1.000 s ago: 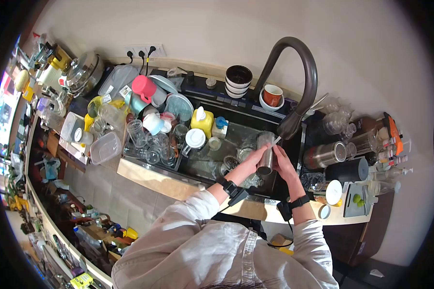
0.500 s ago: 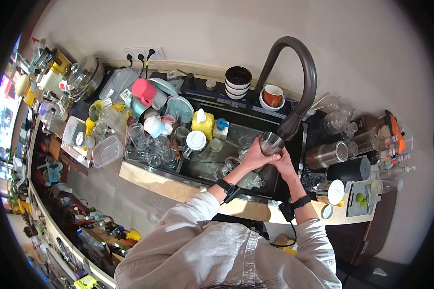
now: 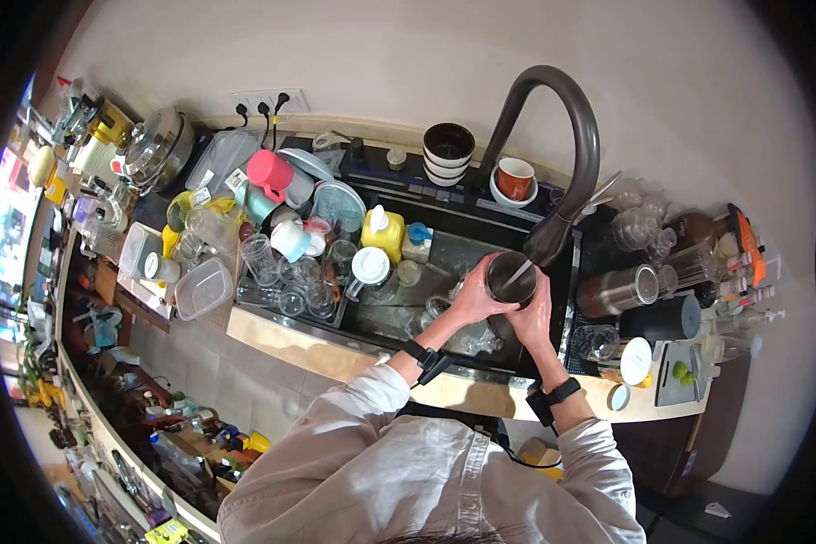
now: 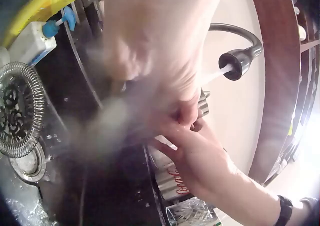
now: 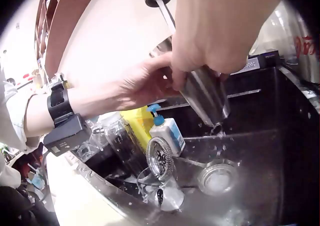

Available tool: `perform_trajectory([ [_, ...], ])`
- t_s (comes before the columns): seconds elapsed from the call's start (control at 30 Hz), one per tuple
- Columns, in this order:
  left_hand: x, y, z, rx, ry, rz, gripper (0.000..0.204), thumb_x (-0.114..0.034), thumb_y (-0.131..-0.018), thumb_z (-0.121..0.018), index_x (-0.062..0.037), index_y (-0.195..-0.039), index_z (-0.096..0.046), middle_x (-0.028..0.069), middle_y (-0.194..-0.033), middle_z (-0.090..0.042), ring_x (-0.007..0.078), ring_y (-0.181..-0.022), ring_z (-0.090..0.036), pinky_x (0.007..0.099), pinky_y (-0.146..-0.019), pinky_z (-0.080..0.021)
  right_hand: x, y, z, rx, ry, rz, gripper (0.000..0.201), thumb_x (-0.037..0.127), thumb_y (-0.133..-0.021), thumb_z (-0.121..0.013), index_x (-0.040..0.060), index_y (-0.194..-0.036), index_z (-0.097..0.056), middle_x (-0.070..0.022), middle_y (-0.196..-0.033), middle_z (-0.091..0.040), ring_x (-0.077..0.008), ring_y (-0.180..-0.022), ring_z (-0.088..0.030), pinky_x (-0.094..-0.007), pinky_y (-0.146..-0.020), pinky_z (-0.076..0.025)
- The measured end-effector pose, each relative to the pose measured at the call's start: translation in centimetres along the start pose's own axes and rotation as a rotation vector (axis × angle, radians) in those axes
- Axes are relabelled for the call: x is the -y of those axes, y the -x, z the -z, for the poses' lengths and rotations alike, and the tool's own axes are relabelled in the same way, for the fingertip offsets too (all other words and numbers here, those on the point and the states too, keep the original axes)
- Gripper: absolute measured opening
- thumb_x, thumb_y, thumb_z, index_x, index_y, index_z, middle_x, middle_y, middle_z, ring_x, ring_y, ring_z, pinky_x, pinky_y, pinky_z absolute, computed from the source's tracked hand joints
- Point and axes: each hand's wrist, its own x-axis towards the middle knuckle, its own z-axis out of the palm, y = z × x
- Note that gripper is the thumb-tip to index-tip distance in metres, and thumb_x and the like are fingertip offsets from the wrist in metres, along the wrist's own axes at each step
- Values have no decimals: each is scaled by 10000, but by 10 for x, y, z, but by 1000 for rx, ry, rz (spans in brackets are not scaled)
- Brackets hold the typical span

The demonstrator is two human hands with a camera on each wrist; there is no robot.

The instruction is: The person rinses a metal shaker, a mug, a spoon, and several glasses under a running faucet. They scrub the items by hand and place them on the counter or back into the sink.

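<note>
In the head view, a steel cocktail shaker tin (image 3: 513, 292) is held between both hands over the sink, its round mouth turned up. Water from the dark faucet (image 3: 546, 241) runs into it. My left hand (image 3: 473, 297) grips the left side, and my right hand (image 3: 539, 319) wraps the right side. From the right wrist, the tin's lower body (image 5: 207, 97) slants down below the fingers, with drops falling off its base. A coil-rimmed bar strainer (image 5: 161, 158) lies lower in the sink, near the drain (image 5: 219, 178).
Left of the hands are a yellow pump bottle (image 3: 383, 236), a white-lidded jug (image 3: 370, 265) and crowded glassware (image 3: 290, 272). Steel and black canisters (image 3: 618, 290) line the right counter. Striped bowls (image 3: 446, 156) and an orange cup (image 3: 514, 179) stand behind the sink.
The tin has turned in the hands so that its mouth now faces up toward the head camera under the stream. Both hands have shifted their grip around it.
</note>
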Motion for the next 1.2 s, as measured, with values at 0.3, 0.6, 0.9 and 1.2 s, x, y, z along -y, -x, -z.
perform_trajectory([
  [0.3, 21, 5, -7, 69, 335, 197, 813, -136, -599, -894, -31, -1285, -470, 80, -1218, -584, 154, -1136, -543, 326, -1009, -423, -22, 2, 11, 290, -103, -202, 863, 160, -584, -871, 2, -1298, -413, -197, -1212, -577, -340, -1151, -564, -395, -972, -456],
  [0.6, 33, 3, -17, 91, 477, 553, 933, -214, -639, -885, -35, -1378, -344, 108, -1190, -573, 193, -1097, -560, 338, -973, -447, -14, 4, 27, 483, 189, -340, 833, 377, -577, -876, -35, -1179, -474, -221, -954, -670, -362, -911, -665, -411, -798, -532],
  [0.9, 40, -8, -22, -101, 701, 755, 923, -389, -715, -827, -105, -1413, -293, 120, -1209, -549, 217, -1081, -559, 373, -892, -487, -16, 13, 16, 624, -453, -650, 816, 495, -724, -753, -72, -1246, -486, -134, -1056, -638, -198, -956, -616, -316, -858, -474],
  [1.2, 67, 9, -52, -267, 800, 912, 799, -607, -744, -710, -24, -1259, -526, 100, -1154, -593, 233, -1021, -580, 385, -856, -485, -40, 26, -7, 455, -423, -833, 934, 615, -770, -657, -85, -1334, -408, -203, -1171, -593, -246, -1048, -594, -311, -903, -451],
])
